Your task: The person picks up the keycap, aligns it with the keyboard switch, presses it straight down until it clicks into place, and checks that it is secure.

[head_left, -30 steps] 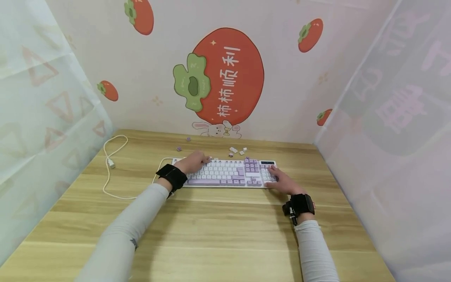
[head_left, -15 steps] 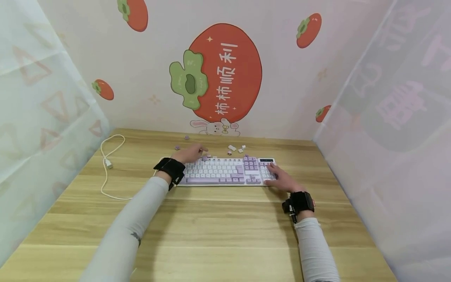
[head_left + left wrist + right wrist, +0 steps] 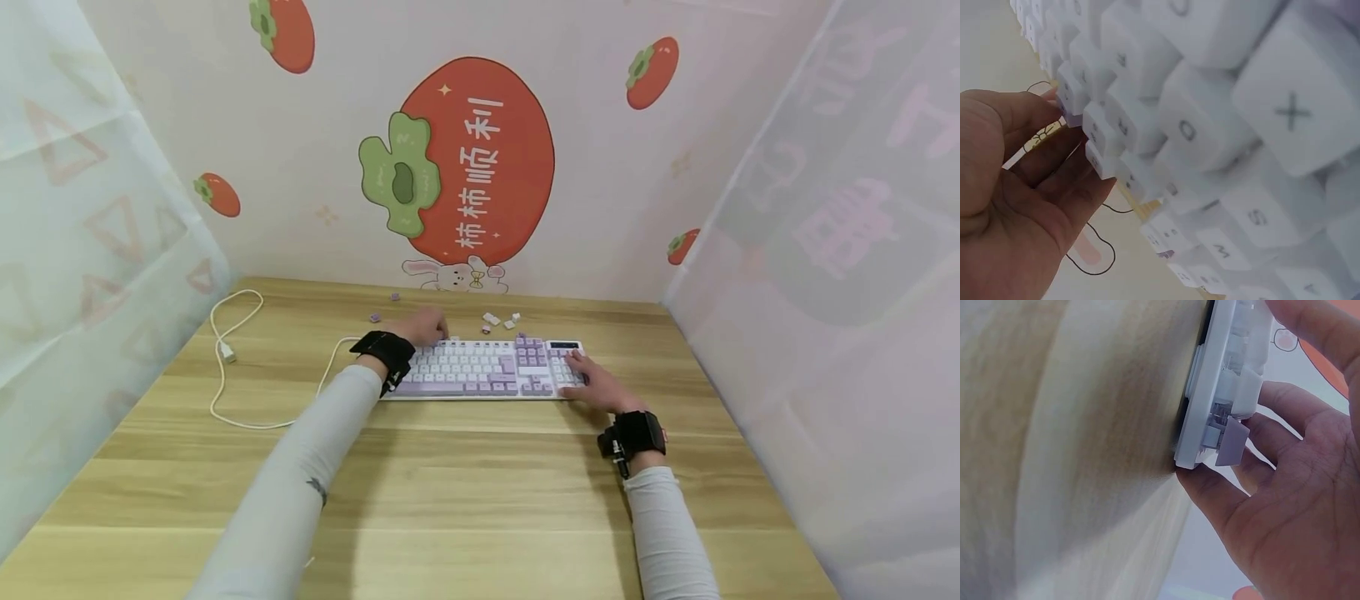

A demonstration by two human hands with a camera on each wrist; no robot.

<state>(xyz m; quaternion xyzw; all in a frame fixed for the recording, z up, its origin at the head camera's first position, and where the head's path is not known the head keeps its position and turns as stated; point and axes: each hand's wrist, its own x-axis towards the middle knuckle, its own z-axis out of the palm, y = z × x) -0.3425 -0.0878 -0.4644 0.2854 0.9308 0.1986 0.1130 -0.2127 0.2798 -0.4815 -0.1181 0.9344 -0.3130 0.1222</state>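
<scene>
A white and purple keyboard point(image 3: 465, 367) lies on the wooden table. At the left part of its back key row is my left hand point(image 3: 426, 327). In the left wrist view, the thumb and fingers of the left hand point(image 3: 1016, 187) pinch a small purple keycap point(image 3: 1072, 118), partly hidden behind white keys. My right hand point(image 3: 600, 387) grips the keyboard's right end, with fingers over the number pad. The right wrist view has the right hand point(image 3: 1291, 481) curled about the keyboard's edge, beside a lilac key point(image 3: 1232, 444).
Behind the keyboard lie several loose white keycaps point(image 3: 491, 319). Two purple keycaps sit farther left, one of them a purple keycap point(image 3: 375, 317) nearer the keyboard. A white cable point(image 3: 217, 400) with a USB plug point(image 3: 227, 352) loops at the left. A printed backdrop point(image 3: 600, 208) stands behind the table.
My left hand lifted and moved back from the key row, uncovering purple keycaps there, then came down on the row again, its wrist farther right. The right hand stayed on the keyboard.
</scene>
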